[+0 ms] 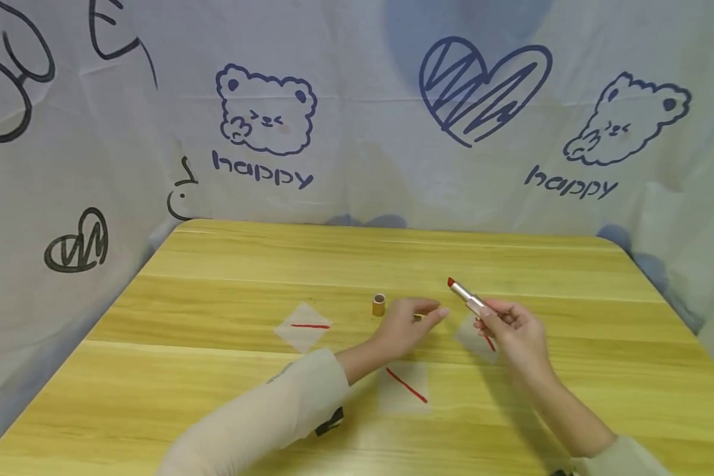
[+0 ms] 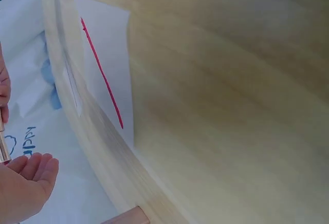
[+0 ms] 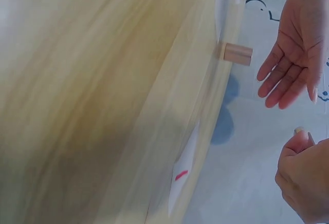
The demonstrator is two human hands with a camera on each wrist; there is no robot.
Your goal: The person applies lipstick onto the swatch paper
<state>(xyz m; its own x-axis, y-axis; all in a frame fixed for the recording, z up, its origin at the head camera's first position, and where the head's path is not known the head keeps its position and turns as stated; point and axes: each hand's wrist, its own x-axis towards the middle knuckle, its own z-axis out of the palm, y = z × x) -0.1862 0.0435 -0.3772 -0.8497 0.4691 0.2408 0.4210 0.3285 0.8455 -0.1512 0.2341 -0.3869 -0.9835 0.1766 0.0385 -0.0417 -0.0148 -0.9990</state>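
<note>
In the head view my right hand pinches an uncapped lipstick between thumb and fingers. Its red tip points up and to the left, above the table. My left hand hangs beside it with relaxed fingers and holds nothing; in the right wrist view that left hand shows its palm and loosely bent fingers. Just behind the left hand, a gold lipstick cap stands upright with its mouth up. Below the lipstick lies a white paper square with a red stroke, partly covered by the right hand.
Two more paper squares with red lines lie on the wooden table: one at the left, another nearer the front, by the left forearm. White cloth with drawn bears and hearts hangs behind the table and along its left side.
</note>
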